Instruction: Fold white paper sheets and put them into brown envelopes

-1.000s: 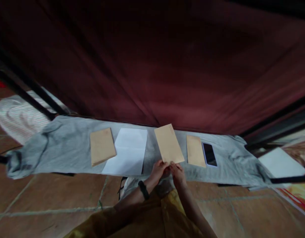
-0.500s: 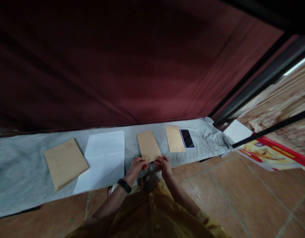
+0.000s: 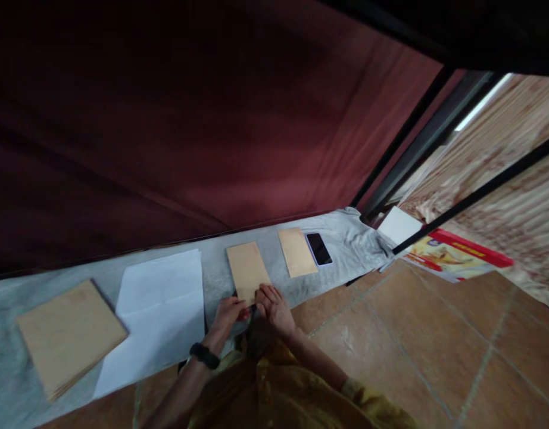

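envelope of flat tan paper over the grey cloth, seemingly mid-handling.
your left hand pinches its near edge; your right hand curls at the corner, grip unclear; one tan paper rectangle looks done, the tan paper stack left.

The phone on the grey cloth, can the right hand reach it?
Probably yes: the phone lies nearby, with just a flat brown envelope between. The right hand would likely have to leave the held envelope first.
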Demonstrator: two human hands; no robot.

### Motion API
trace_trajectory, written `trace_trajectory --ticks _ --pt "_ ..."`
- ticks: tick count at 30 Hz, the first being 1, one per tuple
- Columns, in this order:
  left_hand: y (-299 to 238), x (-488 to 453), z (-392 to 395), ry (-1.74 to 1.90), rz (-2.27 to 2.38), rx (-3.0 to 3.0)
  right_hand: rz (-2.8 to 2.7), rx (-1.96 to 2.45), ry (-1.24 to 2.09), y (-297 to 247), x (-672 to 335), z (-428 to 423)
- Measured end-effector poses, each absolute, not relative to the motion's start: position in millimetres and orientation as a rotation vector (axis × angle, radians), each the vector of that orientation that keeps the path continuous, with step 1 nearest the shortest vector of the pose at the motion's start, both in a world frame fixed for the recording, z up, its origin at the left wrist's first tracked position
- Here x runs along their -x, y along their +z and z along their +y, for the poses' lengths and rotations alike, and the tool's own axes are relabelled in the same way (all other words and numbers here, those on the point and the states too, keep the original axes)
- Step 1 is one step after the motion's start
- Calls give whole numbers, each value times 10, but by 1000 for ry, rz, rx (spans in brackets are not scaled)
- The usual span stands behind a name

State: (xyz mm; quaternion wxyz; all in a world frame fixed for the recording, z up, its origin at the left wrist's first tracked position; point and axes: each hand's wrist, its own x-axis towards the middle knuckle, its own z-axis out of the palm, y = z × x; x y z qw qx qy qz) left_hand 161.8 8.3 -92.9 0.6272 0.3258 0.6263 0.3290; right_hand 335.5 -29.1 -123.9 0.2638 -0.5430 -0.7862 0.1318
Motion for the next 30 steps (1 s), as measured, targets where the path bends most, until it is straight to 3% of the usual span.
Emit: trace_trajectory --ticks 5,10,15,22,27,30 --pt "-832 -1622 79 706 1437 -841 -1967 1482 464 -1367 -3380 -302" --pt "-704 -1719 121 748 1339 -943 -1021 1588 818 -1209 -3604 -191" --pt "-609 -2068 263 733 1248 -1006 -394 1306 1302 -1021 -3861 -73" --pt "-622 -2360 294 743 1236 -987 -240 1279 1240 -843 -4033 -73" --pt "-674 -2264 185 737 1223 -927 -376 1201 1351 -880 -3910 -99" --pt "-668 -2199 142 795 1206 -821 -587 1287 1245 -829 -3824 -94"
